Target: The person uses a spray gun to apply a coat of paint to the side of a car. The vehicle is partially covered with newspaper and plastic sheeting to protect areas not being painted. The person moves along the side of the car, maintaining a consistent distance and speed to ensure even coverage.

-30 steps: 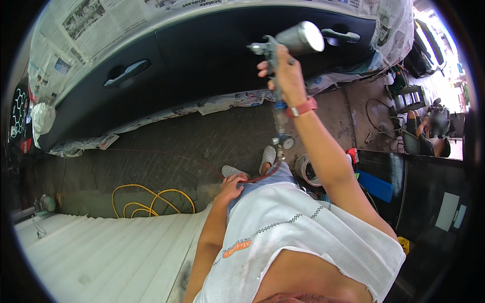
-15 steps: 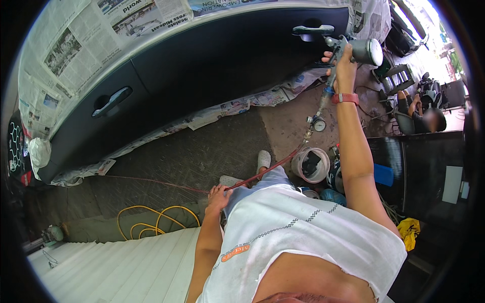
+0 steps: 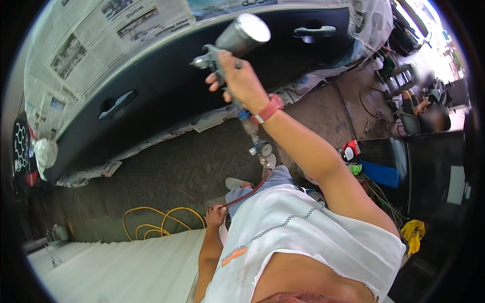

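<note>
My right hand [image 3: 243, 83] is wrapped round the handle of a spray gun [image 3: 218, 63] with a silvery paint cup [image 3: 243, 33] on it. The gun is in front of dark car door panels [image 3: 174, 76], between two chrome door handles, its nozzle pointing left. A pressure gauge [image 3: 263, 148] hangs under the grip, and a red air hose [image 3: 247, 196] runs down from it. Low by my left hip, my left hand [image 3: 216, 216] is closed on that hose; part of its fingers is hard to make out.
Newspaper masking [image 3: 83, 76] covers the car above and below the panels. A yellow hose [image 3: 160, 220] lies coiled at left beside a white corrugated sheet [image 3: 126, 267]. At right stand a dark cabinet [image 3: 429, 171] and a blue board [image 3: 380, 174]; farther off, a person [image 3: 429, 116] sits.
My right hand has swept left along the door with the spray gun, from the right door handle to between the two. My left hand has dropped slightly, and the hose has shifted left.
</note>
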`<state>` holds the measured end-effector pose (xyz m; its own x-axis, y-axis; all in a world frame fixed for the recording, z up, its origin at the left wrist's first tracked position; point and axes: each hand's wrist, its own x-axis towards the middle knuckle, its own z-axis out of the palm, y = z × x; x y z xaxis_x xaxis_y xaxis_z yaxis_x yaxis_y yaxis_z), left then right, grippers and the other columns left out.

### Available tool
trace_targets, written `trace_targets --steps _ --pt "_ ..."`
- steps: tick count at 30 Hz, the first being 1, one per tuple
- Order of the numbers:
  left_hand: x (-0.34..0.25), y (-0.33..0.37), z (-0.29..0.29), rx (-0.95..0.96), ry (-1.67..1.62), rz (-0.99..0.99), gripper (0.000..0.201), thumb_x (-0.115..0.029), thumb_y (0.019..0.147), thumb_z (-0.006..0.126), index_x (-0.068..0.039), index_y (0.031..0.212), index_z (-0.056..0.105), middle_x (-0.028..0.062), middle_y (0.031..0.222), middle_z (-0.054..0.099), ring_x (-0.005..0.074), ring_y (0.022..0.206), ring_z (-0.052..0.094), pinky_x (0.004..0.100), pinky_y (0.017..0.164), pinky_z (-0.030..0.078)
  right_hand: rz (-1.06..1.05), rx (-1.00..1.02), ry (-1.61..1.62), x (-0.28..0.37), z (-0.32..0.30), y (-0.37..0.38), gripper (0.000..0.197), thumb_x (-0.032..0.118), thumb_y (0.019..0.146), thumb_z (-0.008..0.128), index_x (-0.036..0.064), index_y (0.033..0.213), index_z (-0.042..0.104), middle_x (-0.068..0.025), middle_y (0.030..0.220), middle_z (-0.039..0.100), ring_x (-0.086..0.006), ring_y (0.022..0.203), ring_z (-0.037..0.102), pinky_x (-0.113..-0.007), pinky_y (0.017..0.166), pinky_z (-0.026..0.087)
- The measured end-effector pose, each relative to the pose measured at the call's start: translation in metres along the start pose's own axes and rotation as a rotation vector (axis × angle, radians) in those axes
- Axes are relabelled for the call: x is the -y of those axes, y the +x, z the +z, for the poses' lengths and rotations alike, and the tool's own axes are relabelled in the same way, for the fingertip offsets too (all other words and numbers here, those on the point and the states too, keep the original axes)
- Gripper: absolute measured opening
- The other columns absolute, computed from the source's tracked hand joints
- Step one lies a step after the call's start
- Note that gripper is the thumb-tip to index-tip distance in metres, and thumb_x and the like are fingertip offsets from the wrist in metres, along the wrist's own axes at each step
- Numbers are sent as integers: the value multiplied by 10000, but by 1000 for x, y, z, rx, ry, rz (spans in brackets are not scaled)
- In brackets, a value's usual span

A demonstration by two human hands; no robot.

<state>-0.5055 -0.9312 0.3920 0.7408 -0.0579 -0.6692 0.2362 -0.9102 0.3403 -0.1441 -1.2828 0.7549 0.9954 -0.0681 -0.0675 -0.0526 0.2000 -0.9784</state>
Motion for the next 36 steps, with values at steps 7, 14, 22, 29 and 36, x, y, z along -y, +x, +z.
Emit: trace_targets --steps 7,14,22,29,36 --pt "-9 6 11 -54 -62 104 477 -588 987 616 -214 1280 660 160 1339 654 426 1277 566 545 1084 444 -37 -61 44 14 -43 10 627 580 1091 452 -6 1187 654 -123 853 736 -126 661 708 -228 400 466" --pt "-50 35 -20 -36 -52 282 443 -529 994 635 -146 1210 688 158 1293 677 404 1255 581 523 1085 443 -76 -449 65 22 -183 -10 609 584 1074 488 12 1164 674 -113 847 730 -139 643 699 -257 408 479" --pt "-139 51 -53 -25 41 284 406 -479 995 648 -105 1148 690 146 1227 711 404 1193 624 523 1047 453 -149 -734 47 25 -331 -26 624 589 1080 456 3 1161 655 -130 858 748 -174 664 721 -273 404 478" --pt "-186 63 -50 -55 100 344 419 -483 1012 621 -78 1101 683 179 1105 732 430 1073 662 538 948 499 -202 -887 33 16 -432 -30 642 584 1092 400 0 1180 652 -146 879 764 -187 701 741 -281 426 494" --pt "-199 70 -61 -128 234 345 480 -530 1035 570 -61 1038 668 189 1016 740 444 996 678 549 890 515 -179 -1126 42 -17 -475 -33 652 582 1083 437 -6 1195 696 -120 813 743 -173 651 721 -306 429 520"
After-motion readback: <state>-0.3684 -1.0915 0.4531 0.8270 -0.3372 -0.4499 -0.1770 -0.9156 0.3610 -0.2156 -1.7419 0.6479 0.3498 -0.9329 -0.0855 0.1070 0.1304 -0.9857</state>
